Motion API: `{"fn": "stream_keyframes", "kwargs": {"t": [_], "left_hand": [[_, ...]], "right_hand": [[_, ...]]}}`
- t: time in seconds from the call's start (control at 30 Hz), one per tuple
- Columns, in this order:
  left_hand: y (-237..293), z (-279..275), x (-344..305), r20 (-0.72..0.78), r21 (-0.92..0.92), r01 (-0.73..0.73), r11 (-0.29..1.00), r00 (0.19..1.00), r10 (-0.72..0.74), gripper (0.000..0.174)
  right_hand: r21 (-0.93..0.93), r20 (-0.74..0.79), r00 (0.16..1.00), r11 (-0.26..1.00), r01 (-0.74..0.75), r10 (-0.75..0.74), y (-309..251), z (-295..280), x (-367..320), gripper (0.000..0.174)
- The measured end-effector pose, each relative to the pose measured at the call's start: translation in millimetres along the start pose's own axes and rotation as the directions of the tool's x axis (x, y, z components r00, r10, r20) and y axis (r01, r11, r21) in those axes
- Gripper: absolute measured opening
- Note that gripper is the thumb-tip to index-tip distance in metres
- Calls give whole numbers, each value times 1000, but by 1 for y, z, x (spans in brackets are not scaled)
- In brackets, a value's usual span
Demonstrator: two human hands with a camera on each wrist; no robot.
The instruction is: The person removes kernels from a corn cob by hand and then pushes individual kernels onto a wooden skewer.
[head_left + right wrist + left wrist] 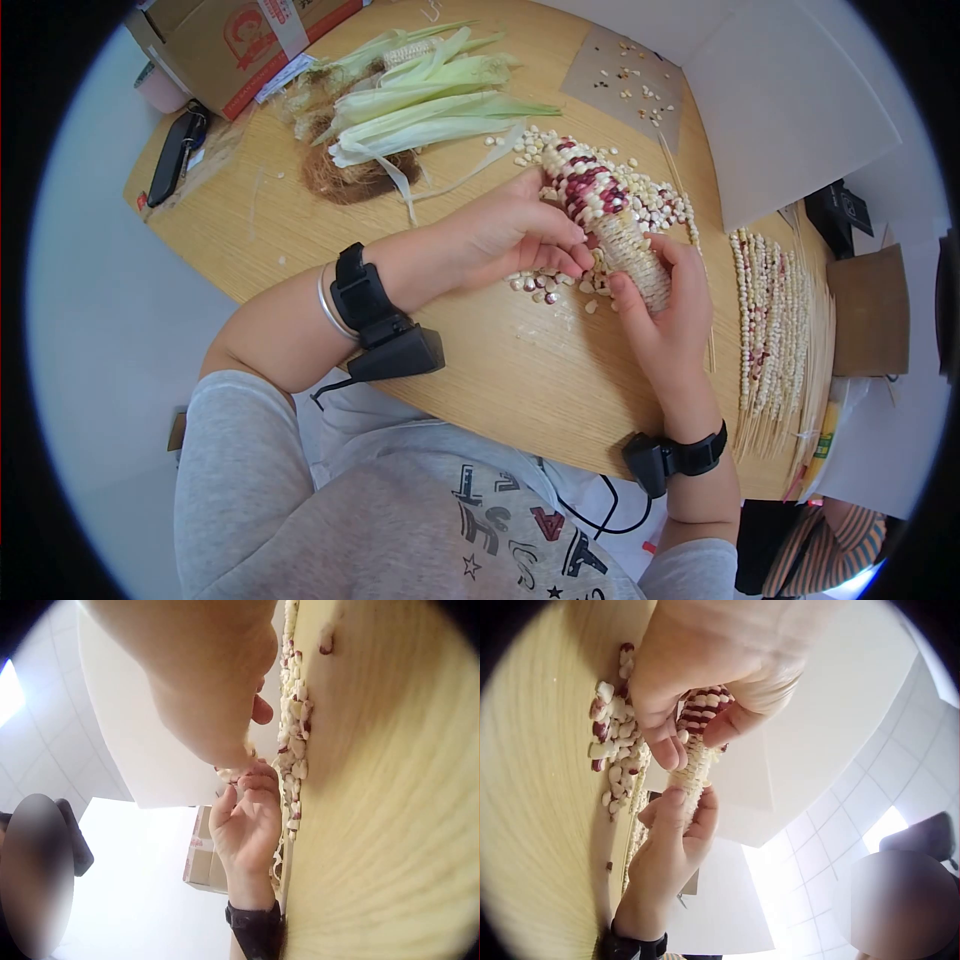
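Observation:
An ear of corn (600,200) is held above the table, its far part covered in white and dark red kernels, its near part a stripped cob (691,769). The right hand (672,310) grips the bare end, thumb on top. At the kernel-covered part is the left hand (520,232), its thumb and fingers on the cob's side by the border of kernels and bare cob (720,682). A loose kernel (682,736) shows at the left fingertips. Loose kernels (655,205) lie heaped on the table under and beyond the ear.
Husks (430,110) with brown silk lie at the back left near a cardboard box (240,50). Skewers strung with kernels (770,330) line the right side. A grey sheet (625,85) with scattered kernels is at the back; a white panel (790,110) stands at the right.

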State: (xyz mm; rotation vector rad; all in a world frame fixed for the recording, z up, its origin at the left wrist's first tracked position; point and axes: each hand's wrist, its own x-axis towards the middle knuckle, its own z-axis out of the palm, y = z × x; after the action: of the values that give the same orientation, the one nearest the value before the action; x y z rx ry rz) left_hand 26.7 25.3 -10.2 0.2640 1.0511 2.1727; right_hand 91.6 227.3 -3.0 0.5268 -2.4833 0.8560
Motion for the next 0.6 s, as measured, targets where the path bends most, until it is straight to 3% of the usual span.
{"fn": "stream_keyframes", "kwargs": {"t": [0.13,0.2,0.33,0.4,0.43,0.5,0.6], "left_hand": [[2,-3,1,15,-55,-1,999,1000,1,56],[4,-5,0,85,-71,3,997,996,3,55],[2,-8,2,80,-45,-13,999,997,17,51],[2,-6,2,88,19,-23,1000,996,21,39],[1,-5,2,87,18,-23,1000,996,22,39],[-1,-2,2,115,29,69,997,991,-72,27],[-3,-2,2,99,23,67,997,993,-69,23]], "right_hand": [[115,-25,997,991,-74,77,7,2,-5,40],[335,77,957,896,-290,281,2,0,-4,41],[432,179,907,798,-420,380,0,-3,-3,41],[593,326,823,577,-562,466,-2,-5,-3,42],[592,327,822,577,-562,465,-3,-4,-3,42],[672,392,806,461,-580,443,-6,0,-3,44],[632,419,808,507,-587,414,-4,-1,-5,44]]}}
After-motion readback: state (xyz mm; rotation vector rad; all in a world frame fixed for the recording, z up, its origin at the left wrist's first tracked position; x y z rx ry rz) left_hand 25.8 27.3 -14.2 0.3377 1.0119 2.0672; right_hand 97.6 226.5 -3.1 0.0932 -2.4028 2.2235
